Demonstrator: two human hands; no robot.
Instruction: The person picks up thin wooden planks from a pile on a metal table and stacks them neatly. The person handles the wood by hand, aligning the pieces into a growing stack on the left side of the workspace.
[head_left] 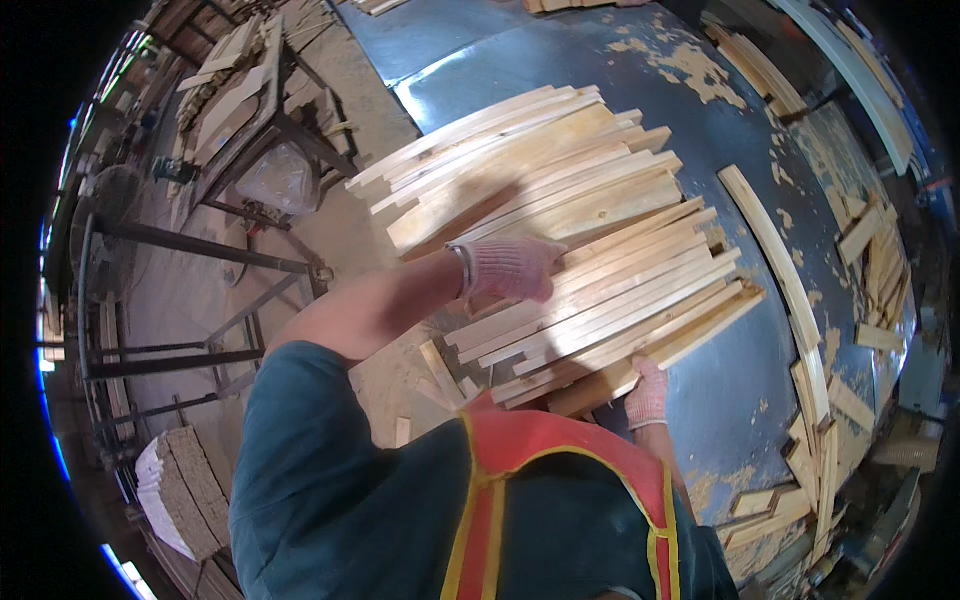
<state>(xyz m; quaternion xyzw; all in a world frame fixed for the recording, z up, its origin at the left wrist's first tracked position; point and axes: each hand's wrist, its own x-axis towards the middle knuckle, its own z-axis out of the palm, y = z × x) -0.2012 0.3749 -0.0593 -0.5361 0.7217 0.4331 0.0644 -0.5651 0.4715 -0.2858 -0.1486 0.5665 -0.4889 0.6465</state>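
Note:
Many pale sawn wooden strips [620,270] lie side by side across a metal tabletop, their left ends sticking out past its edge. My left hand [510,268], in a pinkish knitted glove, rests over the middle of the strips with its fingers bent downward. Whether they grip a strip is hidden. At the nearest side of the row, my right hand [648,395], gloved alike, holds the nearest wooden board [598,388] close to its right end. My body hides part of that board.
Sawdust lies over the blue-grey metal table [715,400]. A long curved strip [780,255] and scattered offcuts [875,250] are on the right. To the left stand a metal frame [200,245] and a rack of boards [240,110]. A wood bundle [185,490] sits at lower left.

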